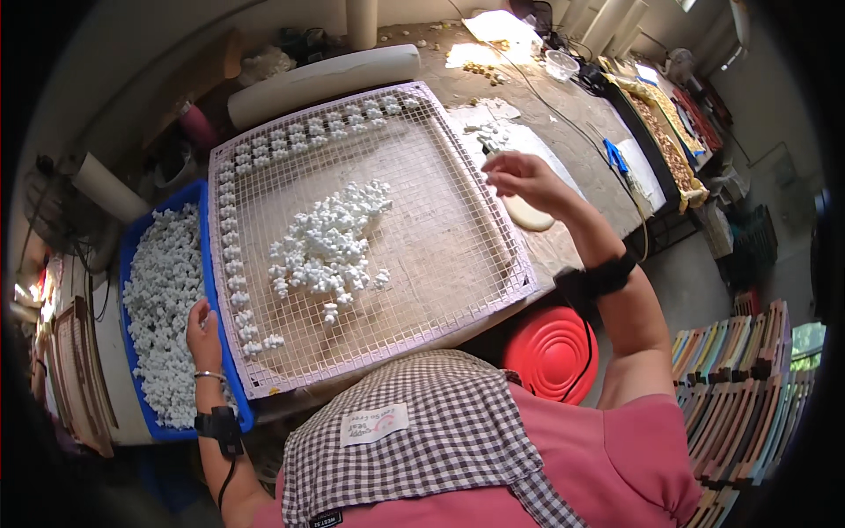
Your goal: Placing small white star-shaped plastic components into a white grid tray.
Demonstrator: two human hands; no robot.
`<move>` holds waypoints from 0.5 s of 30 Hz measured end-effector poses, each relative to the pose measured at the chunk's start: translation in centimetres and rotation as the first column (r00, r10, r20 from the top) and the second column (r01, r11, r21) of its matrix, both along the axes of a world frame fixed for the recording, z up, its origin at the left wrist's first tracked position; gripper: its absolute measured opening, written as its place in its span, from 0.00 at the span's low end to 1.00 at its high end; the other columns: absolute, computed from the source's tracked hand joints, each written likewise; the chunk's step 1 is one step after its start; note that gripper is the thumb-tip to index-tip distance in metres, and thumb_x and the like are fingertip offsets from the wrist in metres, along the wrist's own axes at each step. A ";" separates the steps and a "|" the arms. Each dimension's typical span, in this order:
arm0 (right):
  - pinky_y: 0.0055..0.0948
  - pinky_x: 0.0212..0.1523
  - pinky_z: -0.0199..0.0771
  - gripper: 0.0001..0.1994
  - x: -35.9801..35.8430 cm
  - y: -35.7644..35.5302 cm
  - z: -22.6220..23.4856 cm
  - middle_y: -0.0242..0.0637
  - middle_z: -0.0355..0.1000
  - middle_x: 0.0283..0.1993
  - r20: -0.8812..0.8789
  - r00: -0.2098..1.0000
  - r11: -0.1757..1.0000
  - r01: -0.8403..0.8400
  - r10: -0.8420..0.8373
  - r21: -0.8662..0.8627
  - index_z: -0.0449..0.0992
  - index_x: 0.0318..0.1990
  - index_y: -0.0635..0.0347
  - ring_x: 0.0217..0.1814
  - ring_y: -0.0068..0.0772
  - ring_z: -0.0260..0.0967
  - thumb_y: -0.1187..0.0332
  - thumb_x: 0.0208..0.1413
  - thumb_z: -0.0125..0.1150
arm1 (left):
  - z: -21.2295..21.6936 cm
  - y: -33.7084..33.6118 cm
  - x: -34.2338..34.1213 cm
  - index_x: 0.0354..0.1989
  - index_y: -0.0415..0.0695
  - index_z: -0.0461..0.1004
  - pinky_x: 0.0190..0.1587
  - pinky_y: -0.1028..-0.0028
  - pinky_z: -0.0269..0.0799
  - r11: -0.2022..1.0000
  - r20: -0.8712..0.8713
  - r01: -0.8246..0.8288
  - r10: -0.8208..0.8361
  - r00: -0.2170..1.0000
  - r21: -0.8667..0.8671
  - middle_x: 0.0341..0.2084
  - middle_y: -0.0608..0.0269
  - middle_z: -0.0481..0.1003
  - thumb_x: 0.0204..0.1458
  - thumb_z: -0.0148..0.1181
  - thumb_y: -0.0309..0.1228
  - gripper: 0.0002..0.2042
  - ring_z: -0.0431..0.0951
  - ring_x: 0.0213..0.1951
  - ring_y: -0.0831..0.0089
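A square frame (516, 255) strung with white wire mesh lies before me. Small white knobbly pieces stand in rows along its far and left sides, and a loose heap of white pieces (326, 238) lies on its middle. To the left, a blue tray (211, 264) is filled with many more such pieces. My left hand (203, 336) is at the tray's right rim, fingers slightly apart, with nothing visible in them. My right hand (532, 180) is raised just beyond the frame's right edge, fingers bent together; whatever they hold is too small to make out.
A white roll (326, 86) lies behind the frame. Under my right hand are a white sheet (528, 145) and a pale round pad (531, 214). Farther right lie a blue-handled tool (614, 157) and a cable. A red stool (553, 355) stands below the table; stacked coloured frames (731, 387) are at lower right.
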State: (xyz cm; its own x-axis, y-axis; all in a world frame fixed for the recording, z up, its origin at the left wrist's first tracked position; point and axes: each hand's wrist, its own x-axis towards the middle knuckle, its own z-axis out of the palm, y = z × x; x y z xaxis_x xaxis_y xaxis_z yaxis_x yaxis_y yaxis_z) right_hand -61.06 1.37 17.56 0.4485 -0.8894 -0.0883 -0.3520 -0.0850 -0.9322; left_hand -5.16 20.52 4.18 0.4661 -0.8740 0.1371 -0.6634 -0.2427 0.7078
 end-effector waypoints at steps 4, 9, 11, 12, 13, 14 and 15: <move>0.23 0.34 0.72 0.12 1.1 -5.0 4.5 0.36 0.74 0.34 -0.144 0.955 0.944 0.221 -0.260 -0.243 0.73 0.44 0.62 0.33 0.23 0.71 0.65 0.57 0.53 | -1.5 2.0 2.8 0.53 0.42 0.67 0.49 0.70 0.66 0.997 -0.021 -0.071 0.071 0.997 0.008 0.51 0.59 0.69 0.56 0.50 0.30 0.17 0.68 0.53 0.68; 0.31 0.31 0.72 0.08 0.1 -7.8 6.6 0.36 0.73 0.31 -0.562 0.719 0.721 -0.123 -0.409 -0.682 0.74 0.38 0.56 0.31 0.29 0.71 0.66 0.54 0.53 | -2.0 2.8 2.9 0.55 0.43 0.66 0.52 0.69 0.62 0.999 -0.027 -0.048 0.048 0.998 0.003 0.52 0.60 0.68 0.57 0.48 0.32 0.17 0.66 0.55 0.68; 0.41 0.39 0.70 0.07 0.9 -7.4 7.1 0.39 0.74 0.32 -0.669 0.583 0.702 -0.221 -0.461 -0.677 0.76 0.31 0.52 0.37 0.42 0.72 0.69 0.47 0.51 | -1.5 3.0 2.0 0.56 0.45 0.65 0.53 0.70 0.60 0.996 0.096 -0.090 0.088 0.991 0.019 0.53 0.60 0.67 0.58 0.46 0.33 0.17 0.65 0.55 0.68; 0.41 0.39 0.70 0.07 0.7 -7.4 7.1 0.39 0.74 0.32 -0.676 0.570 0.714 -0.208 -0.468 -0.669 0.76 0.31 0.52 0.37 0.42 0.72 0.69 0.47 0.51 | -1.3 2.7 1.9 0.56 0.45 0.65 0.53 0.70 0.60 0.997 0.093 -0.067 0.064 0.994 0.029 0.53 0.60 0.67 0.58 0.46 0.33 0.17 0.65 0.55 0.68; 0.40 0.38 0.70 0.07 0.4 -7.3 7.2 0.39 0.74 0.32 -0.727 0.524 0.703 -0.299 -0.443 -0.645 0.76 0.31 0.51 0.37 0.42 0.71 0.69 0.48 0.50 | -1.2 2.4 1.7 0.56 0.45 0.65 0.54 0.69 0.59 0.999 0.079 -0.048 0.045 0.996 0.024 0.54 0.60 0.66 0.59 0.46 0.34 0.17 0.65 0.55 0.68; 0.40 0.38 0.70 0.08 0.1 -7.2 7.4 0.39 0.74 0.32 -0.773 0.476 0.689 -0.388 -0.419 -0.612 0.76 0.32 0.51 0.37 0.43 0.71 0.69 0.48 0.50 | -0.8 2.0 1.5 0.56 0.45 0.65 0.55 0.69 0.59 0.999 0.066 -0.029 0.028 0.997 0.018 0.54 0.61 0.66 0.59 0.46 0.34 0.18 0.65 0.56 0.68; 0.40 0.38 0.70 0.08 0.5 -7.2 8.0 0.40 0.74 0.33 -0.790 0.451 0.708 -0.384 -0.416 -0.593 0.76 0.32 0.52 0.37 0.43 0.71 0.68 0.49 0.50 | 0.1 1.4 1.2 0.57 0.42 0.63 0.56 0.69 0.58 0.999 0.067 0.031 -0.031 0.997 -0.009 0.54 0.60 0.66 0.59 0.46 0.34 0.18 0.63 0.57 0.68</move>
State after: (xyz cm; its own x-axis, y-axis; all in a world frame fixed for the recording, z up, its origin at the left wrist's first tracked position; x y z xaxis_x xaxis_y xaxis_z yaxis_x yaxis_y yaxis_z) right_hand -60.55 -5.82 25.58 0.4723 -0.8670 0.1588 -0.8773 -0.4451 0.1796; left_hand -3.92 21.93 4.32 0.4282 -0.8863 0.1761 -0.7163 -0.2141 0.6641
